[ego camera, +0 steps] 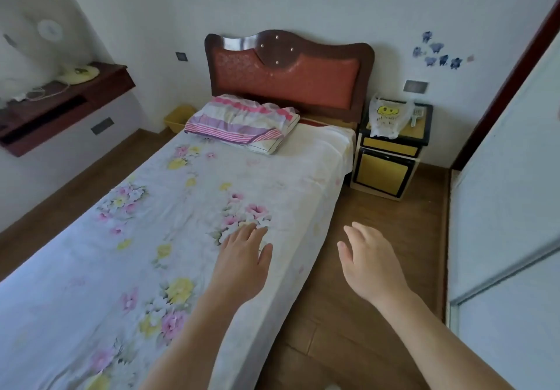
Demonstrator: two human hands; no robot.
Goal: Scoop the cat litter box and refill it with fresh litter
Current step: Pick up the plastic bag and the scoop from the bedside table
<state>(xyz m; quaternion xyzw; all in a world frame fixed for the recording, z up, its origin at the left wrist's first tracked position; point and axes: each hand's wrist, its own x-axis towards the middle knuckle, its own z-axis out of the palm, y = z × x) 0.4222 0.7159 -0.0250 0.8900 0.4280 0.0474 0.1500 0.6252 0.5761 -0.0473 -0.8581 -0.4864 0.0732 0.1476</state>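
A person's bare forearms reach forward from the bottom of the frame, both hands with fingers straight and loosely spread, gripping nothing. The left hand lies palm down over the near right edge of a bed covered by a floral sheet; whether it touches the cloth cannot be told. The right hand hangs just beside it over the wooden floor, between the bed and a white sliding panel at the right of the frame. Farther up, a striped pillow rests against a dark red headboard, with a yellow-and-black nightstand to its right carrying a plastic bag printed with a smiling face. A low yellow plastic tub stands on the floor in the far corner left of the pillow, well apart from both hands and across the bed from them; whether it is the litter box cannot be told. A dark wall shelf runs along the upper left.
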